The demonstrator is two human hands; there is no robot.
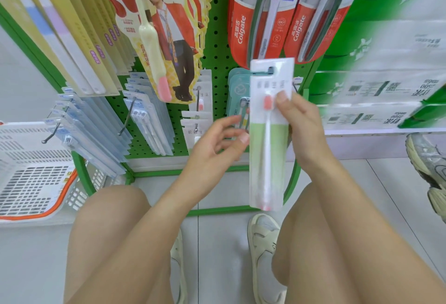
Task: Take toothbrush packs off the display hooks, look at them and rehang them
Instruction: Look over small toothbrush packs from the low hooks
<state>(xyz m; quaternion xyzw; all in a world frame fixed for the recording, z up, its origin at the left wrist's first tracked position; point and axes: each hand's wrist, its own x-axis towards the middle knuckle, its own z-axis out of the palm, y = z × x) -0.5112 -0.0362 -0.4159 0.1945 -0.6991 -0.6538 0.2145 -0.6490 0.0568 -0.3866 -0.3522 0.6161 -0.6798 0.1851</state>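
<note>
Red glossy Colgate packs (243,26) hang at twelve o'clock; right hand (301,130) pinches a flat white-green toothbrush pack (268,139), left hand (217,149) spread loosely.

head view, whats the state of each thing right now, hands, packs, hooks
right hand: grips the white and green toothbrush pack, thumb on its front
white and green toothbrush pack: off its hook, held upright
left hand: open, fingers beside the pack's edge
Colgate packs: hanging on the pegboard
blue packs: hanging on hooks
white basket: on the floor
</note>
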